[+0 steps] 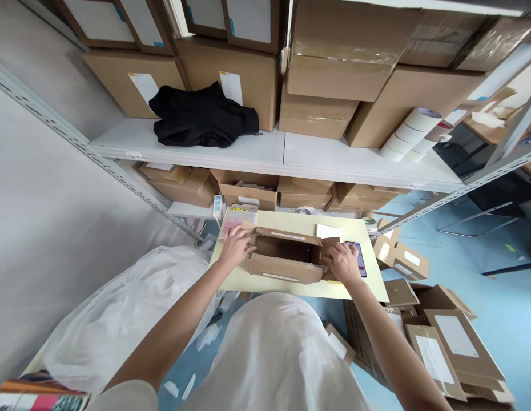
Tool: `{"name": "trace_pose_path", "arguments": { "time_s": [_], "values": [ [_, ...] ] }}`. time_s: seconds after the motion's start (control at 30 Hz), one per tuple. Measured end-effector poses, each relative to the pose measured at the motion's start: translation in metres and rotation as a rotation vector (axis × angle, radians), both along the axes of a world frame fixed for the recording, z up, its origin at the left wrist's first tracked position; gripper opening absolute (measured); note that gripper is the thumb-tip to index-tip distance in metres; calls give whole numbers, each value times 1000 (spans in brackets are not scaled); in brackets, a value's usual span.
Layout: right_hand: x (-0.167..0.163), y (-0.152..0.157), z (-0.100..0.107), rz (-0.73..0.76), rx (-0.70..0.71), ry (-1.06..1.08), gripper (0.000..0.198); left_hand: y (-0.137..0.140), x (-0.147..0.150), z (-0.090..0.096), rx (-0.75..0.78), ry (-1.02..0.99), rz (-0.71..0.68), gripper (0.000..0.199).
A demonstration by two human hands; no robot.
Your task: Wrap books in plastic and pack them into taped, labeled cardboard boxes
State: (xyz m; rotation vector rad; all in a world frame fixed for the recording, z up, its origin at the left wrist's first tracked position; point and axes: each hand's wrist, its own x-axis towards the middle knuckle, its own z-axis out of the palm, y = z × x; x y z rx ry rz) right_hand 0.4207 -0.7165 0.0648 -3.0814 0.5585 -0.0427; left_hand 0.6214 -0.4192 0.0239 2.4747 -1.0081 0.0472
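An open cardboard box (285,269) sits on the pale yellow table (237,281), its top flaps folded outward and its inside dark. The inside looks bare as far as I can see. My left hand (237,249) pinches the flap at the left end of the box, fingers curled over it. At the opposite end, my right hand (344,263) grips the right flap with bent fingers. Just beyond my right hand lies a phone (357,260). Behind my left hand is a flat pack with yellow and pink print (240,214).
A metal shelf (265,162) with cardboard boxes spans above the table's back edge; a black garment (201,117) and tape rolls (409,134) lie on it. White plastic sheeting (132,308) bulges at left. Flattened cartons (449,342) pile up at right. A white card (328,231) lies behind the box.
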Motion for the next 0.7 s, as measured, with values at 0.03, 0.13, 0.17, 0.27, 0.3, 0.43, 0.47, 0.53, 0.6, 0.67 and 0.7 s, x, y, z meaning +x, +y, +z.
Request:
{"name": "trace_pose_path", "arguments": {
  "time_s": [0.03, 0.13, 0.17, 0.27, 0.3, 0.43, 0.47, 0.53, 0.6, 0.67, 0.7],
  "values": [
    [-1, 0, 3, 73, 30, 68, 13, 1, 1, 3, 2, -4, -38, 21],
    [0, -1, 9, 244, 131, 209, 23, 2, 2, 12, 39, 8, -76, 41],
    [0, -2, 9, 275, 158, 229, 37, 2, 2, 14, 73, 34, -91, 52],
    [6, -5, 3, 272, 205, 238, 98, 1, 0, 18, 216, 184, -145, 92],
    [9, -6, 0, 252, 220, 250, 115, 1, -2, 18, 263, 242, -164, 104],
    [22, -11, -19, 164, 303, 402, 144, 0, -18, 12, 428, 406, -224, 148],
    [25, -12, -25, 152, 326, 423, 146, 0, -24, 8, 455, 417, -229, 155],
    [29, -17, -38, 161, 376, 397, 152, -1, -37, 0, 469, 413, -208, 161],
    [34, -23, -51, 208, 443, 301, 152, -3, -47, -10, 430, 401, -145, 159],
    [39, -29, -63, 245, 522, 182, 140, -6, -54, -19, 374, 398, -67, 155],
    [43, -32, -68, 248, 560, 119, 129, -8, -55, -23, 346, 396, -32, 152]
  ]
}}
